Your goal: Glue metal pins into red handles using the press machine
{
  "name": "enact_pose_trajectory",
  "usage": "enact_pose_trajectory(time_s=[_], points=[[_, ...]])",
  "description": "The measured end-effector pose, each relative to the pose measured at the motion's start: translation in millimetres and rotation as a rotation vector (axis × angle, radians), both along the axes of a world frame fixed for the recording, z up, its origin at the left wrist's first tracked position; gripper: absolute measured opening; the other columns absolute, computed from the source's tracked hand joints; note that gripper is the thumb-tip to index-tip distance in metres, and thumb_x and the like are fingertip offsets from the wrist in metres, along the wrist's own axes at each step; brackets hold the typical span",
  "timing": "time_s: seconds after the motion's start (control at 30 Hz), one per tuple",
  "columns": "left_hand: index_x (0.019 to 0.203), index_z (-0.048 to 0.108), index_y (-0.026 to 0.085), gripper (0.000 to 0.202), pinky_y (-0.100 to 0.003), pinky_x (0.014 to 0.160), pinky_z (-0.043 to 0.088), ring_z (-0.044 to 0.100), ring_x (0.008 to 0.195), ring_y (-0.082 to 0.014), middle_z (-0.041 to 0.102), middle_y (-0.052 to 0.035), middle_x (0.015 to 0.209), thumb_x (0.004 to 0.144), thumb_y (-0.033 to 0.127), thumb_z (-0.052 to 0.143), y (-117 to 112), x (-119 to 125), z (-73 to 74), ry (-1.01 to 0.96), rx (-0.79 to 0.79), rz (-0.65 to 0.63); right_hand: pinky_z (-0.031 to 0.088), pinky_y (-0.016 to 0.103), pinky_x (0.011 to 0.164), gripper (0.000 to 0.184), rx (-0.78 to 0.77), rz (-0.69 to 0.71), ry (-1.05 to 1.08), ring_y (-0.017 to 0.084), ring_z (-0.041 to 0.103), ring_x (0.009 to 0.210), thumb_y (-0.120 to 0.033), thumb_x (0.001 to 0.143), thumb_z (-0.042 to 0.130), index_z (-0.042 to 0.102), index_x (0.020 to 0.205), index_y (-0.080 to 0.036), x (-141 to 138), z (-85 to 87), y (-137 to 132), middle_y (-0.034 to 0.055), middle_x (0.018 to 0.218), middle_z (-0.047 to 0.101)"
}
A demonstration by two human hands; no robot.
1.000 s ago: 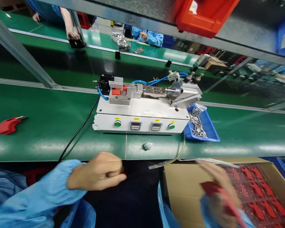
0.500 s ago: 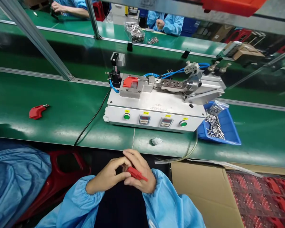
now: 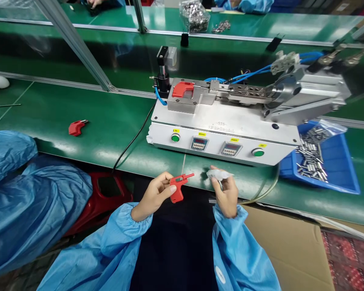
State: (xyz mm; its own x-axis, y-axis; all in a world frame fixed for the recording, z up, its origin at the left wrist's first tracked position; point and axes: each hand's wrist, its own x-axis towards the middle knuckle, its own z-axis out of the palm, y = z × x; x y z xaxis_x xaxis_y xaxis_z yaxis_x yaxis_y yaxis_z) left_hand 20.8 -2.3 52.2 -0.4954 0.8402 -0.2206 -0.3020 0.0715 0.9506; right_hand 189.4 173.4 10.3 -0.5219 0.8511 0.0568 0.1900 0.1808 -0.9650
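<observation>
My left hand (image 3: 158, 193) grips a red pistol-shaped plastic part (image 3: 178, 189) between thumb and fingers, its thin prong pointing right. My right hand (image 3: 226, 194) is closed around a small whitish squeeze bottle (image 3: 219, 174), which lies sideways over the table's front edge; its narrow tip points right. Behind both hands stands a white bench machine (image 3: 221, 135) with green buttons and small counters. Another red pistol-shaped part (image 3: 182, 89) sits in the metal fixture (image 3: 181, 106) on its left end, against a thin rod.
A red part with a metal pin (image 3: 77, 127) lies on the green table (image 3: 48, 109) at left. A blue bin (image 3: 346, 173) of metal pins stands right of the machine. Cardboard (image 3: 291, 242) is at lower right. A co-worker's blue sleeve (image 3: 57, 190) is close on the left.
My hands have moved apart. The right one has taken hold of the small bottle that stood on the table, while the left keeps the red part, now turned prong to the right. The view has shifted.
</observation>
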Motion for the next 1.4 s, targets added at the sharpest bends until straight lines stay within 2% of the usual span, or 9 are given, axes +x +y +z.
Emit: enact_pose_trajectory(time_s=[0.07,0.17,0.3,0.43,0.6,0.77,1.4], points=[[0.087,0.058,0.018,0.046,-0.023,0.059,0.044,0.052,0.061,-0.0121,0.062,0.0002,0.071,0.09,0.06,0.077,1.6,0.5,3.7,0.017,0.004,0.02,0.059,0.041,0.09,0.037,-0.077,0.04,0.042,0.025,0.072,0.097,-0.055,0.096,0.067,0.067,0.111,-0.022,4.6,14.9,-6.6,0.0097,0.105,0.077],[0.084,0.058,0.018,0.047,-0.024,0.059,0.044,0.052,0.061,-0.0122,0.061,0.0006,0.069,0.09,0.061,0.077,4.1,1.9,7.9,0.044,0.019,0.052,0.056,0.035,0.073,0.041,-0.046,-0.015,0.045,0.021,0.066,0.074,-0.06,0.095,0.065,0.07,0.104,-0.02,13.2,30.8,-13.2,0.0034,0.08,0.07],[0.083,0.058,0.019,0.05,-0.025,0.058,0.044,0.052,0.06,-0.0127,0.062,0.0001,0.07,0.088,0.065,0.076,8.5,4.7,11.4,0.058,0.007,0.059,0.047,0.031,0.058,0.046,-0.035,-0.136,0.124,0.016,0.053,0.058,-0.062,0.087,0.073,0.07,0.101,-0.019,16.3,36.6,-13.4,-0.0018,0.064,0.057],[0.082,0.058,0.019,0.05,-0.024,0.057,0.044,0.05,0.059,-0.0119,0.061,0.0008,0.069,0.088,0.065,0.077,10.6,6.5,12.7,0.038,0.004,0.042,0.038,0.028,0.05,0.046,-0.073,-0.118,0.157,0.014,0.046,0.051,-0.064,0.084,0.075,0.068,0.09,-0.019,16.6,41.7,-15.9,-0.0034,0.058,0.05],[0.081,0.057,0.02,0.05,-0.024,0.056,0.042,0.049,0.058,-0.0123,0.057,0.0021,0.066,0.089,0.066,0.075,9.2,6.3,11.1,0.065,-0.01,0.038,0.035,0.027,0.048,0.041,-0.069,0.006,0.004,0.012,0.042,0.05,-0.06,0.087,0.075,0.066,0.081,-0.02,17.7,58.0,-24.6,-0.0031,0.058,0.05],[0.082,0.057,0.019,0.05,-0.024,0.057,0.043,0.049,0.059,-0.0118,0.056,0.0021,0.067,0.089,0.066,0.074,8.3,6.5,9.6,0.064,-0.007,0.043,0.032,0.025,0.047,0.035,-0.006,0.052,-0.058,0.011,0.037,0.048,-0.052,0.09,0.072,0.065,0.076,-0.02,12.2,73.0,-27.0,-0.0038,0.056,0.048],[0.085,0.059,0.019,0.048,-0.025,0.058,0.045,0.052,0.062,-0.013,0.059,0.0011,0.071,0.09,0.064,0.075,6.8,6.2,7.6,0.055,-0.004,0.026,0.031,0.026,0.047,0.033,0.041,0.078,-0.101,0.011,0.038,0.048,-0.049,0.092,0.071,0.067,0.077,-0.02,11.2,75.7,-27.9,-0.0035,0.055,0.047]])
